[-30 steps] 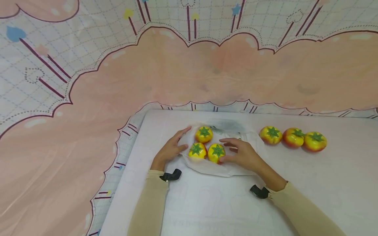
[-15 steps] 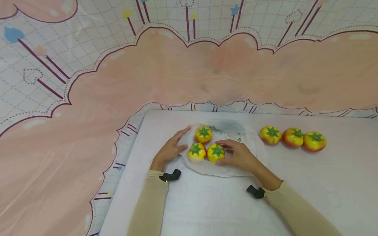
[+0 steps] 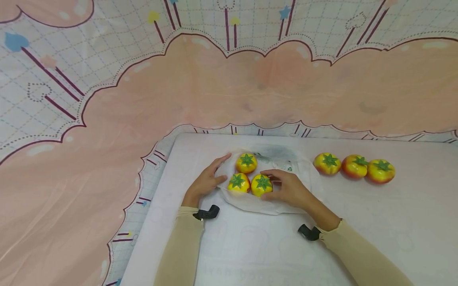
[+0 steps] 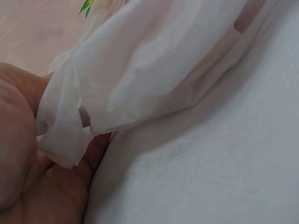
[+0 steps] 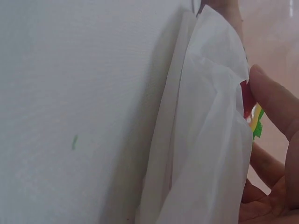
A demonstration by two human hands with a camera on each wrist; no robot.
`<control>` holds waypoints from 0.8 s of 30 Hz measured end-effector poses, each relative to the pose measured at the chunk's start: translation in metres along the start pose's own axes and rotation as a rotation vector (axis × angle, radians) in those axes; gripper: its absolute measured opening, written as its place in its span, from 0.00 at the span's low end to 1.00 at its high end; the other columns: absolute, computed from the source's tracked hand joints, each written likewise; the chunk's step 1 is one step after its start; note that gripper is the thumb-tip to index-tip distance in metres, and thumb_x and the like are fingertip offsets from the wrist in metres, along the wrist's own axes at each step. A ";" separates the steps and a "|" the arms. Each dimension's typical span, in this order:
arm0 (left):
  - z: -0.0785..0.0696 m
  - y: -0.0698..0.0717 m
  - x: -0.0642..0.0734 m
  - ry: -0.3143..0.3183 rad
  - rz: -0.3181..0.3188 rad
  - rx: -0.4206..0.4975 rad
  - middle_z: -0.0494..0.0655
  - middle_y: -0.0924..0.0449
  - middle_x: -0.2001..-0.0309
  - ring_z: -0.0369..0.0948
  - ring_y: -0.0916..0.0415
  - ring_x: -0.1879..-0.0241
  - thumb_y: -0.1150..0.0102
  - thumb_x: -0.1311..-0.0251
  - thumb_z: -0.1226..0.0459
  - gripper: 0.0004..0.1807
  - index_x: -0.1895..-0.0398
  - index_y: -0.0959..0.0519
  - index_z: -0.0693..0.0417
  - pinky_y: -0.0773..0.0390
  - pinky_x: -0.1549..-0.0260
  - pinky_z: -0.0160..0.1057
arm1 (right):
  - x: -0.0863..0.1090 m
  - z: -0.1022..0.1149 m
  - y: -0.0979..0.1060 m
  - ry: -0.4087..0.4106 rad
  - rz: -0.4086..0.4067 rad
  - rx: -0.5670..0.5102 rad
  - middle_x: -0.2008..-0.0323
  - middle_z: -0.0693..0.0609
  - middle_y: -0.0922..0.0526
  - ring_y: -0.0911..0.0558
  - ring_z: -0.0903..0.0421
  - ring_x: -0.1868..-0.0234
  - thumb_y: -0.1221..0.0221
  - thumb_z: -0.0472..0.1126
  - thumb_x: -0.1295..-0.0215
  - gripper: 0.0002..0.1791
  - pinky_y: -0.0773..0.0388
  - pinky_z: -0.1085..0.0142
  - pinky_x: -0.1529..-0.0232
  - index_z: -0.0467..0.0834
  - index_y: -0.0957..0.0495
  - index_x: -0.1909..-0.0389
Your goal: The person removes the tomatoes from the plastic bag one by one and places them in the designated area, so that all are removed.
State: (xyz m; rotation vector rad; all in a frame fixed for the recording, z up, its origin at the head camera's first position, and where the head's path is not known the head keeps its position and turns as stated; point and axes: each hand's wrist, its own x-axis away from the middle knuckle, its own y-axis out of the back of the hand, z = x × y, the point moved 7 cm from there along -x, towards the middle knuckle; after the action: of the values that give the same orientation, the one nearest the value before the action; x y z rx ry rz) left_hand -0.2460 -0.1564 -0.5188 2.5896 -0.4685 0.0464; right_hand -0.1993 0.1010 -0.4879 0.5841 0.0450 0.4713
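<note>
In the head view a thin white plastic bag [image 3: 250, 204] lies on the table with three yellow-red fruits in its mouth. Each has a green star-shaped leaf top. My right hand [image 3: 291, 188] holds the front right fruit [image 3: 260, 185], thumb at its near side and fingers at its far side. Beside it sit the front left fruit [image 3: 238, 182] and the rear fruit [image 3: 246, 163]. My left hand [image 3: 205, 180] rests at the bag's left edge, thumb and fingers spread. In the left wrist view a strip of the bag [image 4: 70, 126] crosses that hand, partly hiding its fingers.
To the right of the bag, three more such fruits stand in a row: a left one [image 3: 327, 164], a middle one [image 3: 354, 167] and a right one [image 3: 381, 171]. The white table [image 3: 250, 250] ends at the back against a patterned cloth [image 3: 250, 87].
My right hand has moved slightly left, and its fingers have closed in around the front right fruit. The left hand and the bag look nearly the same.
</note>
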 end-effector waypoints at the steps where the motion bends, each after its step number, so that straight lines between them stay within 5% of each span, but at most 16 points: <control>1: 0.000 0.000 0.000 -0.002 -0.001 -0.005 0.35 0.46 0.19 0.46 0.54 0.18 0.41 0.35 0.70 0.43 0.25 0.38 0.18 0.54 0.21 0.59 | 0.000 0.000 0.000 0.002 0.000 0.001 0.35 0.50 0.21 0.20 0.47 0.37 0.23 0.50 0.47 0.39 0.23 0.50 0.33 0.49 0.24 0.33; 24: -0.001 0.000 0.000 0.000 0.001 -0.033 0.36 0.46 0.19 0.47 0.54 0.18 0.41 0.34 0.69 0.43 0.24 0.39 0.18 0.54 0.21 0.61 | 0.008 0.005 0.012 -0.030 -0.020 0.002 0.34 0.49 0.22 0.21 0.45 0.36 0.23 0.52 0.48 0.41 0.23 0.49 0.33 0.50 0.25 0.33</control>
State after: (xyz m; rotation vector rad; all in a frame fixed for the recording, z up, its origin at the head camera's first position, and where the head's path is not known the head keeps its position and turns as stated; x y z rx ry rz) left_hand -0.2462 -0.1560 -0.5176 2.5574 -0.4666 0.0381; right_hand -0.1958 0.1105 -0.4762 0.5918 0.0227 0.4432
